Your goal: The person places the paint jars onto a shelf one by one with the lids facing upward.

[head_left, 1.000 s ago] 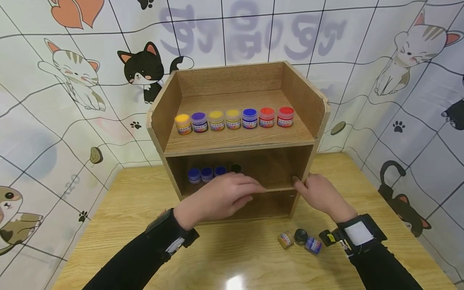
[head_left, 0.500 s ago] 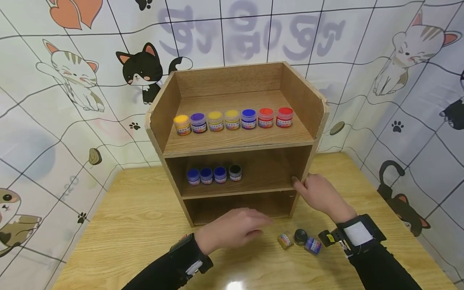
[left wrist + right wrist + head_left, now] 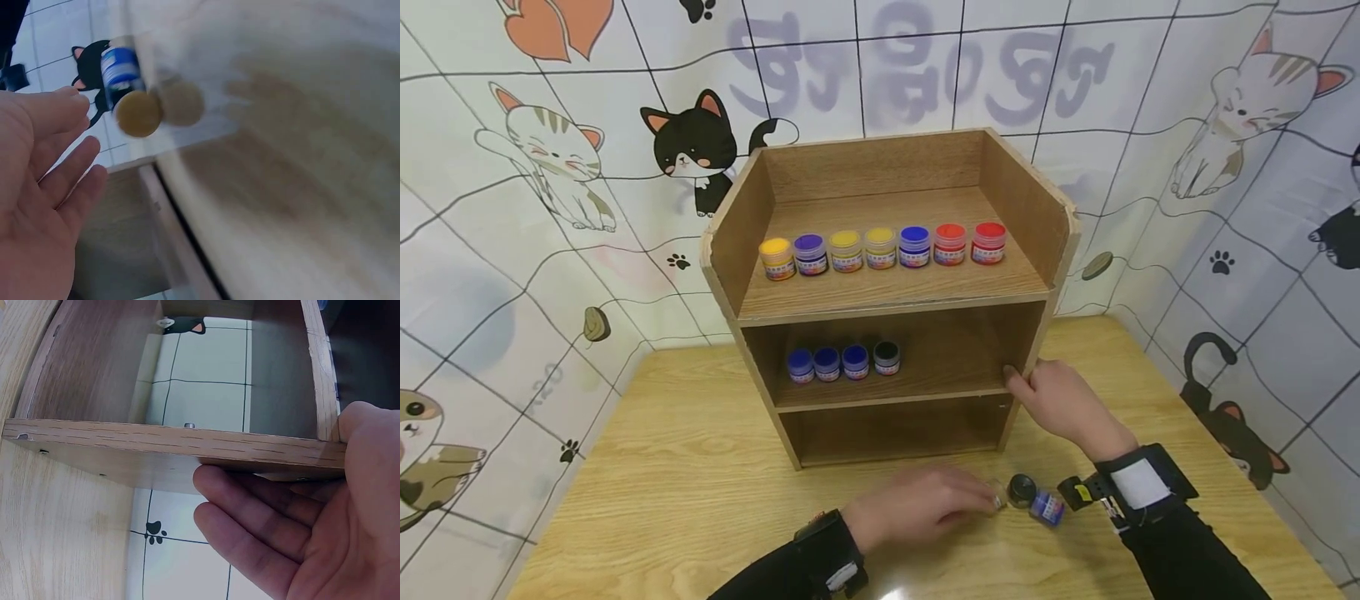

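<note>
Blurred by motion, my left hand (image 3: 925, 504) is over the table beside a small paint jar (image 3: 998, 494), which its fingers partly hide. In the left wrist view the fingers (image 3: 75, 162) are loosely extended, apart from a yellow-ended jar (image 3: 139, 114). A black-lidded jar (image 3: 1022, 491) and a tipped blue jar (image 3: 1047, 507) lie just right of it. My right hand (image 3: 1067, 408) grips the right side panel of the wooden shelf (image 3: 895, 308), its thumb inside and its fingers along the outer face (image 3: 250, 512).
On the top shelf stands a row of several jars, among them a red-lidded jar (image 3: 988, 243) and a yellow-lidded jar (image 3: 777, 258). The middle shelf holds several blue jars and a black-lidded jar (image 3: 887, 358) at left. A cat-patterned sheet (image 3: 587, 275) surrounds the table (image 3: 685, 433).
My left hand has moved down from the middle shelf, then right to the jars on the table. The right hand keeps its grip on the side panel.
</note>
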`<state>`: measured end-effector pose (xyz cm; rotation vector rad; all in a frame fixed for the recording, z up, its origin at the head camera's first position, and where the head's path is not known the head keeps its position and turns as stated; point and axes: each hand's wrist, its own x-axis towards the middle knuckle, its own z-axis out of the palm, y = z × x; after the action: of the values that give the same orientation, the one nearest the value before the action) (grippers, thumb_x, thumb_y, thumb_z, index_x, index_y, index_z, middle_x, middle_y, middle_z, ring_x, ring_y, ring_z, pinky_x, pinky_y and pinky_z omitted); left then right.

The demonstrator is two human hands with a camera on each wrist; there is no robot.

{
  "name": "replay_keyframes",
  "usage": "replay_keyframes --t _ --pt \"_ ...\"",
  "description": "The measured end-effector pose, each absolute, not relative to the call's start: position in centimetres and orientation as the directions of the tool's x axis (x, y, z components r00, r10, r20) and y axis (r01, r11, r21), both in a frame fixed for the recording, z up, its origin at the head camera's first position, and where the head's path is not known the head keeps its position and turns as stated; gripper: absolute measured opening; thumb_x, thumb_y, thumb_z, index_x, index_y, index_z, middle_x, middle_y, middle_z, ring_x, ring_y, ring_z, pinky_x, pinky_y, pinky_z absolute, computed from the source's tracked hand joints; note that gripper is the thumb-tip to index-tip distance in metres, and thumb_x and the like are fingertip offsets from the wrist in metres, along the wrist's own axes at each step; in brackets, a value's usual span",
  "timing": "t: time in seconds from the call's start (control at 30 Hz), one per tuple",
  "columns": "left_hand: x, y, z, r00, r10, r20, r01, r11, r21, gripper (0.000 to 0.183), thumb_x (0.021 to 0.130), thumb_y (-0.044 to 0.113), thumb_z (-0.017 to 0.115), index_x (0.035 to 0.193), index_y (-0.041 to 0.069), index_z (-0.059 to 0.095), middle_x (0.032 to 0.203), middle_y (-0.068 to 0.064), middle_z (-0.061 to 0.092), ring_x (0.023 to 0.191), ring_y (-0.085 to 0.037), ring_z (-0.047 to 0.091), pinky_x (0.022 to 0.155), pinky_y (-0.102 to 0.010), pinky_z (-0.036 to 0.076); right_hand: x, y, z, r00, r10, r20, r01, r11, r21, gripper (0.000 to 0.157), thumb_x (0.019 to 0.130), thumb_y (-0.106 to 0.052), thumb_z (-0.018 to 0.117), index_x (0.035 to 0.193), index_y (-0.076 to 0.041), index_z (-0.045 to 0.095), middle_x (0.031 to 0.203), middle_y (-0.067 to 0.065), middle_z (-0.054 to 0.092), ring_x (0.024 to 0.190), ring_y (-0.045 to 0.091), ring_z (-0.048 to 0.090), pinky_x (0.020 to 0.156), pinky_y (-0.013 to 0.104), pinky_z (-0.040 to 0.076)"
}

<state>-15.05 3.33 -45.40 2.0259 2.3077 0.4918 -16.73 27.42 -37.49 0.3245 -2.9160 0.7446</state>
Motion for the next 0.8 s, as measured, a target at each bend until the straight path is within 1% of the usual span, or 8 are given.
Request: replay_keyframes --t 0.1,0.2,0.37,0.47,0.57,0.7,0.77,0.8 --pt "-14.8 3.6 -45.9 -0.14 0.974 0.178 0.969 0.097 0.229 0.032 0.1 0.015 0.049 0.13 0.016 0.059 0.14 0.002 0.052 0.133 -0.006 0.037 0.111 -0.019 0.025 -16.8 27.4 -37.5 -0.97 -0.177 0.164 -0.234 0.855 -0.463 0.053 0.101 -0.034 0.038 0.131 0.01 0.047 0.11 0.025 0.066 0.073 0.02 0.059 0.05 0.03 0.04" --pt "-14.7 3.8 -46.2 -0.148 0.976 0.162 0.968 0.11 0.224 0.033 0.1 0.016 0.048 0.131 0.016 0.057 0.142 0.002 0.05 0.134 -0.006 0.034 0.112 -0.019 0.023 -16.8 27.3 -37.6 -0.97 -0.177 0.169 -0.236 0.855 -0.462 0.053 0.101 -0.033 0.038 0.13 0.011 0.048 0.108 0.024 0.066 0.074 0.02 0.06 0.05 0.029 0.04" --pt "-14.6 4.1 -46.7 -0.166 0.977 0.131 0.968 0.136 0.212 0.032 0.1 0.018 0.048 0.131 0.017 0.057 0.142 0.004 0.05 0.135 -0.006 0.034 0.113 -0.02 0.022 -16.7 27.3 -37.5 -0.97 -0.178 0.166 -0.236 0.857 -0.458 0.053 0.102 -0.033 0.038 0.13 0.011 0.047 0.11 0.025 0.066 0.076 0.021 0.062 0.052 0.03 0.043" --pt "-14.7 4.1 -46.9 -0.179 0.975 0.13 0.967 0.149 0.206 0.032 0.099 0.017 0.051 0.129 0.018 0.059 0.141 0.005 0.051 0.133 -0.006 0.036 0.113 -0.02 0.024 -16.7 27.3 -37.4 -0.971 -0.177 0.161 -0.233 0.857 -0.46 0.053 0.102 -0.033 0.038 0.13 0.012 0.047 0.109 0.025 0.065 0.075 0.021 0.06 0.051 0.03 0.042" --pt "-14.8 4.1 -47.1 -0.186 0.973 0.139 0.968 0.157 0.197 0.035 0.094 0.008 0.057 0.127 0.017 0.06 0.14 0.004 0.052 0.13 -0.005 0.039 0.112 -0.02 0.025 -16.8 27.2 -37.4 -0.97 -0.178 0.167 -0.236 0.857 -0.458 0.052 0.101 -0.032 0.038 0.128 0.012 0.049 0.107 0.025 0.066 0.07 0.02 0.057 0.048 0.029 0.038" --pt "-15.1 4.1 -47.5 -0.196 0.965 0.173 0.962 0.156 0.222 0.035 0.091 0.002 0.058 0.124 0.014 0.062 0.135 0.001 0.055 0.126 -0.005 0.042 0.109 -0.016 0.028 -16.9 27.2 -37.5 -0.969 -0.176 0.174 -0.238 0.858 -0.456 0.05 0.101 -0.031 0.039 0.124 0.011 0.053 0.102 0.022 0.068 0.062 0.017 0.051 0.044 0.029 0.032" --pt "-15.3 4.0 -47.6 -0.209 0.958 0.196 0.962 0.165 0.218 0.034 0.091 0.003 0.058 0.122 0.015 0.063 0.131 0.002 0.056 0.124 -0.005 0.044 0.108 -0.016 0.03 -16.9 27.2 -37.5 -0.97 -0.173 0.169 -0.232 0.858 -0.458 0.05 0.101 -0.031 0.039 0.123 0.011 0.054 0.098 0.02 0.068 0.058 0.016 0.049 0.043 0.029 0.03" --pt "-15.3 4.1 -47.7 -0.22 0.953 0.21 0.962 0.175 0.211 0.031 0.092 0.006 0.058 0.121 0.016 0.064 0.128 0.003 0.057 0.122 -0.004 0.045 0.107 -0.016 0.031 -16.9 27.2 -37.5 -0.972 -0.17 0.164 -0.227 0.86 -0.458 0.05 0.101 -0.031 0.038 0.121 0.011 0.055 0.092 0.018 0.068 0.056 0.016 0.047 0.043 0.029 0.028"
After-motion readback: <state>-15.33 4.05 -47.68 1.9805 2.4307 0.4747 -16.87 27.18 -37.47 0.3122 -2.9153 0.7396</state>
